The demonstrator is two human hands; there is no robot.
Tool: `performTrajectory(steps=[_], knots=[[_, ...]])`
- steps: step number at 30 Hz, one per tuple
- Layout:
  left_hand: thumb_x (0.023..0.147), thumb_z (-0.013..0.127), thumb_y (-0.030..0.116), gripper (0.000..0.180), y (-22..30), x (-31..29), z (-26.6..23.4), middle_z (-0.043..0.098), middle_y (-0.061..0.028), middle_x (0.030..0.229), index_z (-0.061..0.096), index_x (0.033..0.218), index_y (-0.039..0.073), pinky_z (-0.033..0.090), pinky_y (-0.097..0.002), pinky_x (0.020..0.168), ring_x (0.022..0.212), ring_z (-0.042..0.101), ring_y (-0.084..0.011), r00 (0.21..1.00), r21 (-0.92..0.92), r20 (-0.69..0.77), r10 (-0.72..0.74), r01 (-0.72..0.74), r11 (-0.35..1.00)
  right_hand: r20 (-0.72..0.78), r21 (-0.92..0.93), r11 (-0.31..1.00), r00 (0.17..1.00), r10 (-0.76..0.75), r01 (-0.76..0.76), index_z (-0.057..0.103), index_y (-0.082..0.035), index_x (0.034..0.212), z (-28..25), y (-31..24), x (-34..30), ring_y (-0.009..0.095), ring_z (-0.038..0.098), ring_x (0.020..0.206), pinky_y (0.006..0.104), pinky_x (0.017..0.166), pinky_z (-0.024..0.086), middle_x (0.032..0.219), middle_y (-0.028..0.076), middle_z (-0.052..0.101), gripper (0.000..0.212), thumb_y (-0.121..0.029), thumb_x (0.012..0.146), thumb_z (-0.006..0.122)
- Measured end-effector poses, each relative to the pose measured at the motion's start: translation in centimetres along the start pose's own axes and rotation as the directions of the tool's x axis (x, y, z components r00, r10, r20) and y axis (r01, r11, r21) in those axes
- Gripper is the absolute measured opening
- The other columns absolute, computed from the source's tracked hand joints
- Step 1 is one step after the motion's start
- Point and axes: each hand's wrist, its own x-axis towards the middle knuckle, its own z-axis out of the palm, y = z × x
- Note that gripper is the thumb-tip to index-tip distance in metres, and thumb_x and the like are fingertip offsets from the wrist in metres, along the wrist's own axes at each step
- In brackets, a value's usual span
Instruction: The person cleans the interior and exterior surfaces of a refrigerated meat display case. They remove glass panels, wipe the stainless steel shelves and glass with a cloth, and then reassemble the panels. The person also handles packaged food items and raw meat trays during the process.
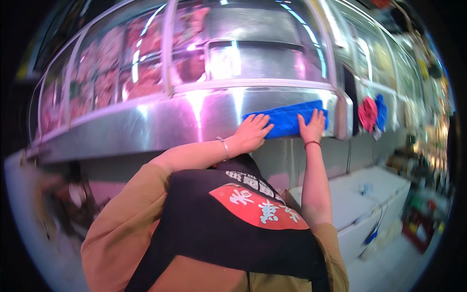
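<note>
A folded blue cloth (283,119) lies spread along the steel front panel (160,119) of a glass display case. My left hand (250,132) rests on the cloth's left end, fingers stretched out and apart. At the cloth's right part, my right hand (314,127) lies flat with its thumb spread away from the fingers. Both hands press on the cloth rather than wrap round it. A bracelet circles my left wrist, and a thin dark red band circles my right one.
Behind the glass, pieces of raw meat (109,48) lie at the left, beside bare metal trays (253,61). A red cloth (368,114) and another blue cloth (381,112) hang at the right. Below them stand a white chest (360,194) and a dark red crate (418,229).
</note>
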Motion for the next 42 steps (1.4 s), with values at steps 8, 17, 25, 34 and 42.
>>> performTrajectory(steps=[8, 17, 25, 34, 42], knots=[[0.075, 0.058, 0.013, 0.044, 0.4, -1.0, 0.1, 0.053, -0.0132, 0.127, 0.060, 0.118, 0.007, 0.035, -0.0449, 0.102, 0.120, 0.046, -0.0296, 0.964, 0.130, -0.180, -0.198, 0.222, 0.966, -0.024, -0.050, 0.994, 0.995, -0.101, 0.100, 0.030, -0.003, 0.145, 1.0, -3.1, -0.3, 0.038, 0.018, 0.141, 0.0541, 0.112, 0.017, 0.152, 0.021, 0.023, 0.077, -0.052, 0.089, 0.050], [0.073, 0.063, 0.013, 0.045, -3.8, -11.0, -4.4, 0.052, -0.0103, 0.130, 0.060, 0.118, 0.012, 0.036, -0.0449, 0.101, 0.122, 0.047, -0.0274, 0.877, 0.051, -0.306, -0.371, 0.404, 0.913, -0.011, 0.010, 0.831, 0.831, -0.555, 0.556, 0.035, -0.001, 0.142, 0.2, -15.3, -3.4, 0.037, 0.019, 0.141, 0.0544, 0.112, 0.016, 0.151, 0.020, 0.026, 0.074, -0.048, 0.088, 0.053], [0.072, 0.064, 0.012, 0.050, -9.8, -24.6, -11.2, 0.048, -0.0108, 0.136, 0.059, 0.122, 0.014, 0.034, -0.0472, 0.105, 0.127, 0.044, -0.0296, 0.856, 0.023, -0.268, -0.442, 0.464, 0.885, 0.026, 0.282, 0.631, 0.651, -0.758, 0.723, 0.041, -0.005, 0.137, -0.5, -31.8, -11.0, 0.040, 0.023, 0.139, 0.0546, 0.113, 0.012, 0.147, 0.021, 0.031, 0.070, -0.036, 0.079, 0.063], [0.073, 0.061, 0.009, 0.047, -13.5, -35.2, -14.8, 0.047, -0.0134, 0.138, 0.061, 0.120, 0.012, 0.029, -0.0504, 0.108, 0.130, 0.041, -0.0306, 0.835, 0.068, -0.212, -0.508, 0.531, 0.844, 0.022, 0.308, 0.582, 0.606, -0.795, 0.753, 0.036, -0.003, 0.142, 1.1, -41.8, -16.8, 0.035, 0.015, 0.143, 0.0523, 0.114, 0.009, 0.151, 0.019, 0.024, 0.073, -0.042, 0.084, 0.058], [0.072, 0.065, 0.025, 0.050, -13.3, -34.0, -15.3, 0.045, -0.0227, 0.137, 0.062, 0.118, 0.005, 0.032, -0.0522, 0.106, 0.127, 0.041, -0.0404, 0.830, 0.054, -0.154, -0.536, 0.549, 0.834, -0.013, 0.326, 0.550, 0.585, -0.811, 0.769, 0.036, -0.005, 0.142, 1.7, -41.7, -16.7, 0.033, 0.015, 0.143, 0.0508, 0.115, 0.009, 0.152, 0.017, 0.024, 0.073, -0.042, 0.083, 0.059]])
